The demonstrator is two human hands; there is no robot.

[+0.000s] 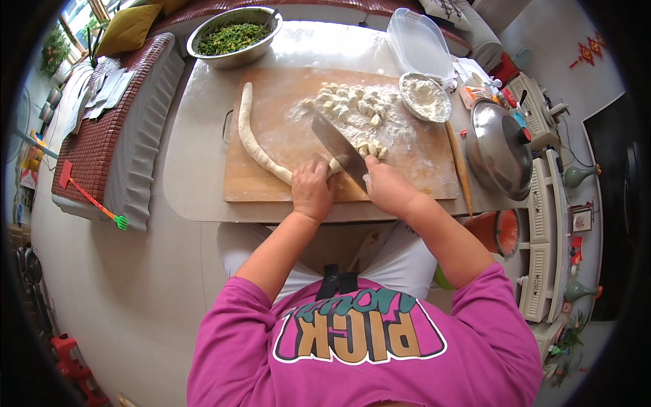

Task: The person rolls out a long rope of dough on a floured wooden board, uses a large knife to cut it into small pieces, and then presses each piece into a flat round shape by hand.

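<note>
My left hand (311, 187) holds a long rope of dough (250, 140) near its right end, pressed on the wooden board (285, 107). The rope curves away to the far left of the board. In my right hand (389, 185) is the handle of a cleaver (338, 147), its broad blade slanting up to the left across the dough's short end. Just right of the blade lie several cut dough pieces (373, 147). Farther back, more dough pieces (351, 99) sit in scattered white flour.
A metal bowl of chopped green filling (234, 38) stands at the back left. Along the right are a bowl of flour (425, 96), a clear plastic container (419, 43), a tapered wooden rolling pin (457, 163) and a lidded metal pot (498, 147). The table's front edge (244, 216) runs before my lap.
</note>
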